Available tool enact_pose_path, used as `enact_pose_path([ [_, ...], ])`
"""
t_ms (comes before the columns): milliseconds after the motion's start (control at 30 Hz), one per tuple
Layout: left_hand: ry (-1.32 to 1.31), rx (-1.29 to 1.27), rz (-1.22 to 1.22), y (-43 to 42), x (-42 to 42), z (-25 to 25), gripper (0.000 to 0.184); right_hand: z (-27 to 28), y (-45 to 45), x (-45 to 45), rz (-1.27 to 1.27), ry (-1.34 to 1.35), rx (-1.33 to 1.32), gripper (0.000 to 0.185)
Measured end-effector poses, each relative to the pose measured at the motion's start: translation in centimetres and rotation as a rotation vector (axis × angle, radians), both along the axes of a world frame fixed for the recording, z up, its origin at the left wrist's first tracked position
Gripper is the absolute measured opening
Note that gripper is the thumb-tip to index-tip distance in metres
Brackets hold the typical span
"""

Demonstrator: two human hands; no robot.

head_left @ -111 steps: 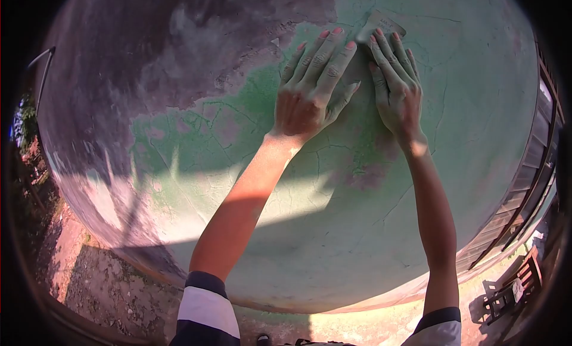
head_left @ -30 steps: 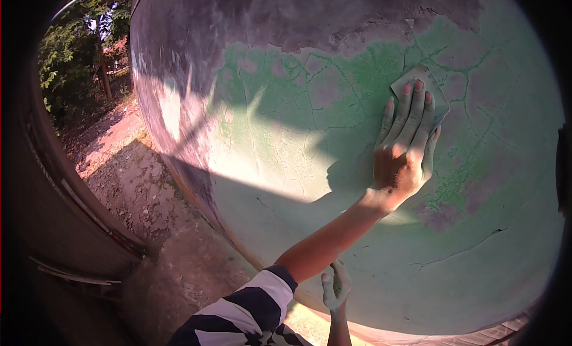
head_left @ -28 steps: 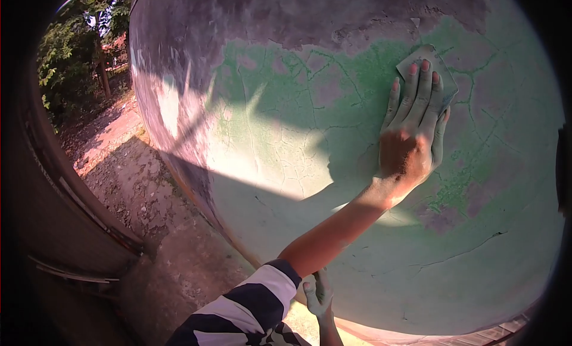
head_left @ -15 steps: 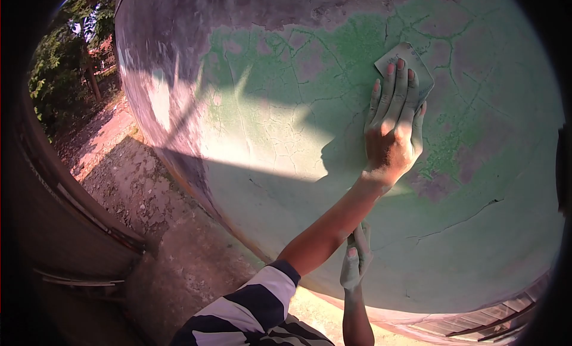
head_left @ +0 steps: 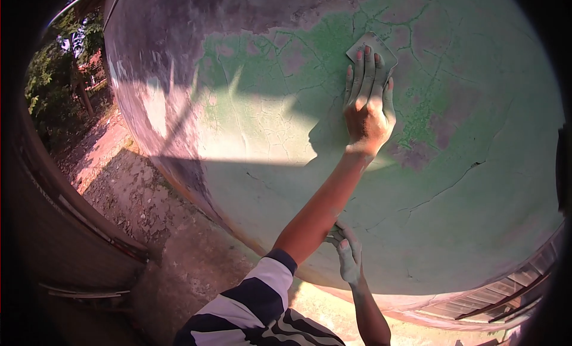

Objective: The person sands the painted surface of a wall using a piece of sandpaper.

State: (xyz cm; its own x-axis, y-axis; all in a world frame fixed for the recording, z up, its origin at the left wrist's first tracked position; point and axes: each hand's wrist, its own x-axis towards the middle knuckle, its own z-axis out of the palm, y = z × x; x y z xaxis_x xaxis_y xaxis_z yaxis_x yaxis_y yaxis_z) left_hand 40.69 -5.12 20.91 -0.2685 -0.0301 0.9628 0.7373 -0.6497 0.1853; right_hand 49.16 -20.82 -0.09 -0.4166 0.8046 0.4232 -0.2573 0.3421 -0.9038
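Note:
My left hand (head_left: pixel 366 111), dusty, lies with fingers stretched flat over a pale sheet that looks like sandpaper (head_left: pixel 369 39), pressing it against the green wall (head_left: pixel 310 209). Faint marks show on the back of the sheet, and most of it is hidden under the fingers. Lower down, my right hand (head_left: pixel 350 253), also coated in pale dust, is raised close to the left forearm. Its thumb and fingers are apart, with nothing visible in them, though the forearm partly covers the fingertips. Cracks and bare greyish patches (head_left: pixel 447 122) mark the wall around the sheet.
Purplish-grey bare plaster (head_left: pixel 161 24) spans the wall's upper left. Rough ground (head_left: pixel 125 185) runs along the wall's base, with a dark curved structure (head_left: pixel 77 227) at left. Slatted boards (head_left: pixel 494 301) are at lower right, and trees (head_left: pixel 53 78) stand at far left.
My left hand and the sandpaper appear farther left and slightly higher in view, partly because the view has shifted. My right hand has risen and its fingers have spread near the left forearm.

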Motion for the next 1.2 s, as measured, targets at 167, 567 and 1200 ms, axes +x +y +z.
enact_pose_path([
  [167, -0.007, -0.021, 0.018, 0.0, -0.2, 0.0, 0.042, 3.9, 2.3, -0.6, 0.056, 0.210, -0.105, 0.087],
  [567, 0.123, 0.075, -0.005, 1.2, -5.7, 2.5, 0.041, 26.5, 11.7, 1.5, -0.794, -0.277, 1.226, 0.020],
  [1200, 0.302, -0.006, 0.111, 3.7, -19.8, -0.4, 0.044, 34.0, 13.8, -2.5, -1.085, -0.363, 1.476, 0.017],
])
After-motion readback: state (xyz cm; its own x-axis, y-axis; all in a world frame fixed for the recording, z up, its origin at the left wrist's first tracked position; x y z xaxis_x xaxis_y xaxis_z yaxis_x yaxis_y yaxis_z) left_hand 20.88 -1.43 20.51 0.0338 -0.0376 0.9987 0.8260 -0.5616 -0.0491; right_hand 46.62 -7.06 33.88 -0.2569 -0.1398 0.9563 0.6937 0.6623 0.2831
